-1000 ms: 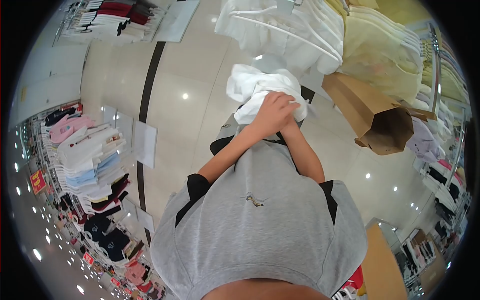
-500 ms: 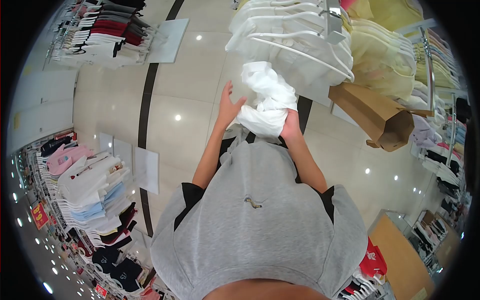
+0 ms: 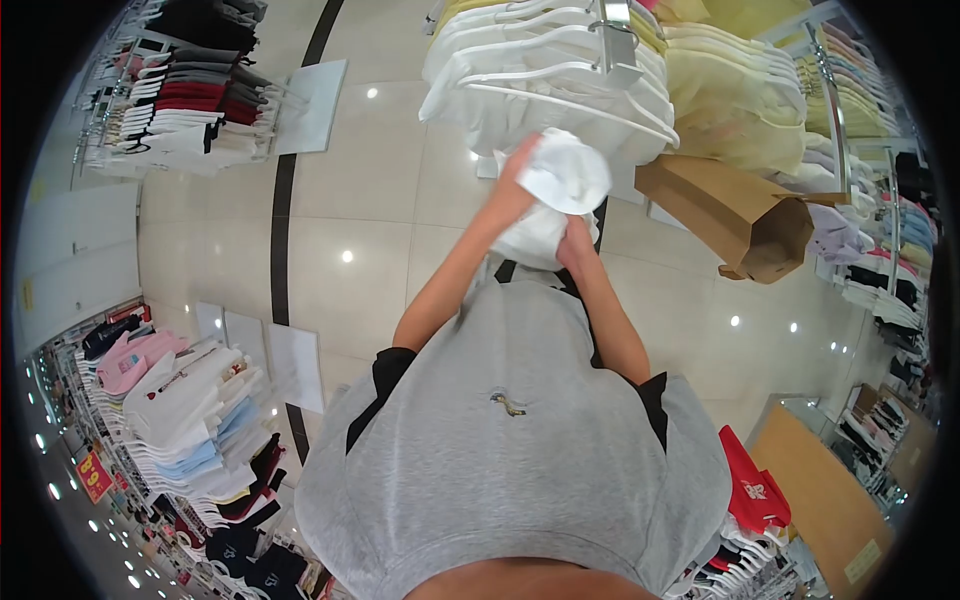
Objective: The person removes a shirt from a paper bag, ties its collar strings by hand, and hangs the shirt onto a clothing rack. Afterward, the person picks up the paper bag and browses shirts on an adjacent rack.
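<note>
A bunched white garment [image 3: 566, 175] is held up in front of my chest, its folds rounded at the top and loose below. My left hand [image 3: 514, 188] is closed on its upper left side, with the fingertips partly hidden by the cloth. Lower down on the right, my right hand [image 3: 577, 245] grips the fabric with curled fingers. Just beyond the garment, a bare white hanger [image 3: 575, 98] hangs at the front end of a rail of white clothes [image 3: 455, 100].
An open brown paper bag [image 3: 725, 205] hangs at the right beside yellow clothes [image 3: 735, 90]. More clothing racks stand at the left, with white shirts [image 3: 185, 395] and dark and red garments [image 3: 195, 90]. Glossy floor tiles [image 3: 350, 190] lie between them.
My left hand, open and apart from the cloth before, has moved right and taken hold of the white garment. The garment's top has been turned into a rounder bundle. The view has shifted slightly.
</note>
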Demonstrator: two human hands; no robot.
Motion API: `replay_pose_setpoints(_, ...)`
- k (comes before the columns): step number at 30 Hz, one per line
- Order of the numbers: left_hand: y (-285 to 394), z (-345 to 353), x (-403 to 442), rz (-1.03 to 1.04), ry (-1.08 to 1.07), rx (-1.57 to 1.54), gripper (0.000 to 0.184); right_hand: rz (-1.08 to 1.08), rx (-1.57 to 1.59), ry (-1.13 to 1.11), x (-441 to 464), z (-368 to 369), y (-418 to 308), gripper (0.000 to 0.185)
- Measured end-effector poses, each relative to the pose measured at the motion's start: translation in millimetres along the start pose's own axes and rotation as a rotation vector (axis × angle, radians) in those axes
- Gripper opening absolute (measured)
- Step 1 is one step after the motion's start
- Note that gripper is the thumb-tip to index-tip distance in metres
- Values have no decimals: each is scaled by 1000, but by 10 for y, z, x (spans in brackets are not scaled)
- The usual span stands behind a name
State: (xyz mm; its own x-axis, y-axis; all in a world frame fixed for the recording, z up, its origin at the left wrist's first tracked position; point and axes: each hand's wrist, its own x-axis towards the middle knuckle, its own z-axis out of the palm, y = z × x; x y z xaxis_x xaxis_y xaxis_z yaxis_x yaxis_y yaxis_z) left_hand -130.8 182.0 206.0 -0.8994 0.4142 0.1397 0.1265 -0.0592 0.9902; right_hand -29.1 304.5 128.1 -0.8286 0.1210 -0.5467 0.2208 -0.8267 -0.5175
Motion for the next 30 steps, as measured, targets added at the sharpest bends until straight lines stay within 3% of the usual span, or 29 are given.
replay_pose_setpoints(3, 430, 777, -222, 184, -150, 180, 36, -209, 192, -187, 322, -314, 168, 44)
replay_pose_setpoints(6, 551, 1355, -441, 269, -476, 295, 38, -182, 208, -202, 350, -398, 66, 44)
replay_pose_setpoints(9, 497, 1538, -684, 197, -758, 471, 37, -79, 160, -177, 358, -429, -107, 44)
replay_pose_setpoints(12, 292, 1408, -673, 419, -502, 503, 32, 18, 102, -185, 413, -494, -203, 43)
replay_pose_setpoints(14, 163, 1203, -525, 450, -216, 707, 32, 93, 43, -187, 446, -580, -170, 43)
replay_pose_setpoints(16, 60, 905, -323, 381, 147, 715, 33, 106, -22, -192, 479, -471, -186, 43)
replay_pose_setpoints(18, -146, 658, -163, 205, 361, 842, 36, -56, -88, -122, 377, -253, -204, 43)
replay_pose_setpoints(21, -399, 421, 30, -746, 339, -284, 47, -217, -347, -136, 261, -82, -203, 47)
replay_pose_setpoints(24, -695, 207, 43, -712, 295, -618, 59, -295, -490, -135, 230, -82, -211, 51)
replay_pose_setpoints(26, -879, 172, 29, -693, 456, -751, 62, -354, -457, -84, 267, -107, -194, 51)
replay_pose_setpoints(30, -997, 43, 72, -618, 621, -918, 61, -240, -207, -63, 302, -13, -295, 56)
